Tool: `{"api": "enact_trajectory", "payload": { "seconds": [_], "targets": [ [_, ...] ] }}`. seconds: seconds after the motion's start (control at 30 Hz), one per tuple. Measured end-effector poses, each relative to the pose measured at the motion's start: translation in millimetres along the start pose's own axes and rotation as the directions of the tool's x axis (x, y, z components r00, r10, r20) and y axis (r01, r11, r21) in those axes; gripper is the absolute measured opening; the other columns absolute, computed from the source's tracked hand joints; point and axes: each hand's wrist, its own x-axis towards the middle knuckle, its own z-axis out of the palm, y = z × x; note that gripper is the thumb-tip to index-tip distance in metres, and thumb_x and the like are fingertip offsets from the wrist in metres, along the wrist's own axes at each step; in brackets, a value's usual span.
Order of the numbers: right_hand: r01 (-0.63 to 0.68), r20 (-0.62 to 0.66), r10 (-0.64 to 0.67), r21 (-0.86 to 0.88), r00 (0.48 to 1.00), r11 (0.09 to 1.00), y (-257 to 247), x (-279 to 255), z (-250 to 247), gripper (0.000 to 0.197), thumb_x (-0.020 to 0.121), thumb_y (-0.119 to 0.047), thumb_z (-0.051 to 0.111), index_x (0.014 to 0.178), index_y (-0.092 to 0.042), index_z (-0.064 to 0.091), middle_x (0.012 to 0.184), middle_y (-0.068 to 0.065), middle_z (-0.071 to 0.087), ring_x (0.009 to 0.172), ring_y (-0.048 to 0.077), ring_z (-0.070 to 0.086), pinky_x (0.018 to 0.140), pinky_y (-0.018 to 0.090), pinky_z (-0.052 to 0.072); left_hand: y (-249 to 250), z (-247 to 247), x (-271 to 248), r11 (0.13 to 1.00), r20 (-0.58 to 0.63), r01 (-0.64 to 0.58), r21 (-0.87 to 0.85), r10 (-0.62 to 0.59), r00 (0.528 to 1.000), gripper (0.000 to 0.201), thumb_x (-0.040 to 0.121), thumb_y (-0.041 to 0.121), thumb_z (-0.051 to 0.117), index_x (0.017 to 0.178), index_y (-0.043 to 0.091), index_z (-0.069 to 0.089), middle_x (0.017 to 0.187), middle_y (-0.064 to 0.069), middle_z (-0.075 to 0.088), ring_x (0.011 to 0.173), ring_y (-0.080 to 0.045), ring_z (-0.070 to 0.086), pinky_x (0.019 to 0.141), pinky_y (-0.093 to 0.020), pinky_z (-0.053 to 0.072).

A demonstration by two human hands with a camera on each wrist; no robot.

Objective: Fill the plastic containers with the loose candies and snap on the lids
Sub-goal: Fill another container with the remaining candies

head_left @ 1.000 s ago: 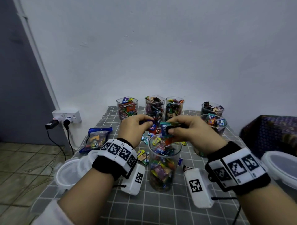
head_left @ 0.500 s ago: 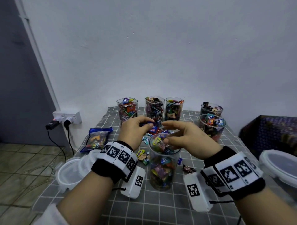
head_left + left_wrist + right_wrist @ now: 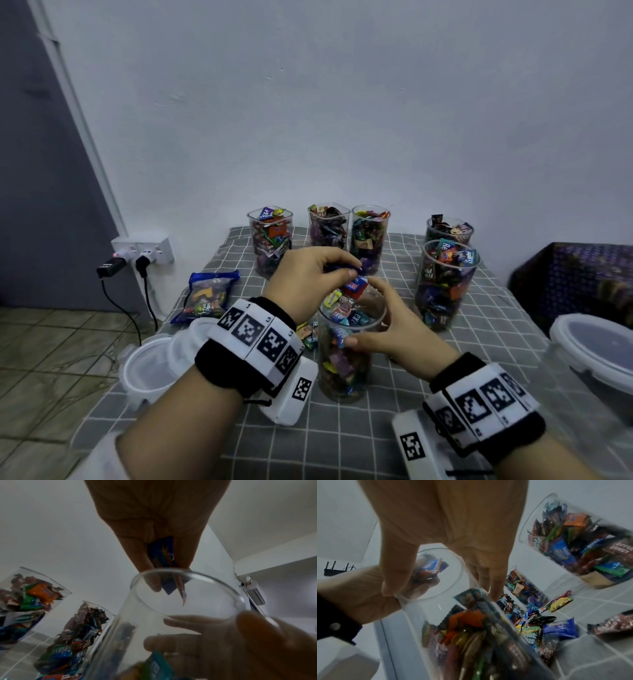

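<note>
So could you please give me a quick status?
Left hand pinches wrapped candies over clear plastic container. Right hand grips its rim. No lid on. Nothing blocking.

Plain pale wall [image 3: 342, 120] straight ahead of the hands, unmarked, lit flat and dim. Far left of the left hand, a dark grey-blue panel [image 3: 41, 188] with a white strip [image 3: 85, 137] running down its edge. Below it a white wall socket [image 3: 144, 248] with two black plugs in, cables dropping to the floor. Floor [image 3: 51, 359] left of the left hand is beige tile. Table under the hands wears a grey checked cloth [image 3: 342, 438]. Right of the right hand, a dark purple patterned piece of furniture [image 3: 575, 274], blurred.
</note>
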Motion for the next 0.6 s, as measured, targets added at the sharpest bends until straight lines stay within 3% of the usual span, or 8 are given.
{"api": "enact_trajectory", "payload": {
  "seconds": [0.03, 0.13, 0.4, 0.5, 0.6],
  "targets": [
    [0.001, -0.005, -0.001, 0.0, 1.0, 1.0, 0.3, -0.2, -0.6, 0.09, 0.059, -0.022, 0.088, 0.131, -0.028, 0.034, 0.126, 0.002, 0.057, 0.115, 0.007, 0.057, 0.098, 0.025, 0.046, 0.9, 1.2, -0.9, 0.999, 0.021, -0.013, 0.032, 0.012, 1.0, 0.013, 0.084, 0.014, 0.068, 0.093, 0.022, 0.073, 0.085, 0.008, 0.07, 0.08, -0.002, 0.064, 0.073, -0.02, 0.05],
    [0.024, -0.008, -0.024, -0.003, 1.0, 1.0, -1.8, -1.8, -1.4, 0.066, 0.069, -0.002, 0.078, 0.116, -0.029, 0.041, 0.115, -0.004, 0.062, 0.102, 0.001, 0.062, 0.086, 0.015, 0.049, 3.8, 3.2, -4.3, 0.987, 0.056, -0.042, 0.152, 0.034, 0.998, 0.014, 0.085, 0.018, 0.067, 0.095, 0.024, 0.074, 0.09, 0.007, 0.071, 0.086, -0.004, 0.064, 0.081, -0.026, 0.053],
    [0.055, -0.072, -0.058, -0.037, 0.996, 0.998, 5.0, -1.0, 1.1, 0.064, 0.068, -0.009, 0.081, 0.117, -0.03, 0.045, 0.115, -0.01, 0.062, 0.105, -0.005, 0.058, 0.089, 0.013, 0.047, 6.6, 2.4, -5.6, 0.928, 0.113, -0.098, 0.36, 0.061, 0.992, 0.018, 0.084, 0.028, 0.067, 0.101, 0.027, 0.073, 0.097, 0.005, 0.068, 0.089, -0.008, 0.06, 0.083, -0.028, 0.049],
    [0.056, -0.073, -0.06, -0.065, 0.996, 0.996, 6.7, -0.8, 0.6, 0.065, 0.068, -0.011, 0.081, 0.117, -0.031, 0.045, 0.117, -0.015, 0.059, 0.106, -0.012, 0.054, 0.087, 0.007, 0.043, 4.5, 1.9, -4.0, 0.926, 0.154, -0.117, 0.36, 0.064, 0.986, 0.017, 0.081, 0.035, 0.069, 0.096, 0.03, 0.074, 0.094, 0.006, 0.067, 0.085, -0.008, 0.061, 0.081, -0.034, 0.051],
    [0.062, -0.075, -0.068, -0.071, 0.995, 0.996, 6.1, -1.6, 0.5, 0.069, 0.065, -0.017, 0.082, 0.121, -0.031, 0.044, 0.12, -0.016, 0.057, 0.111, -0.01, 0.052, 0.091, 0.007, 0.041, 2.5, 2.0, -2.9, 0.94, 0.16, -0.118, 0.321, 0.069, 0.985, 0.014, 0.08, 0.035, 0.07, 0.092, 0.029, 0.075, 0.094, 0.007, 0.067, 0.084, -0.008, 0.063, 0.081, -0.036, 0.051]
  ]
}}
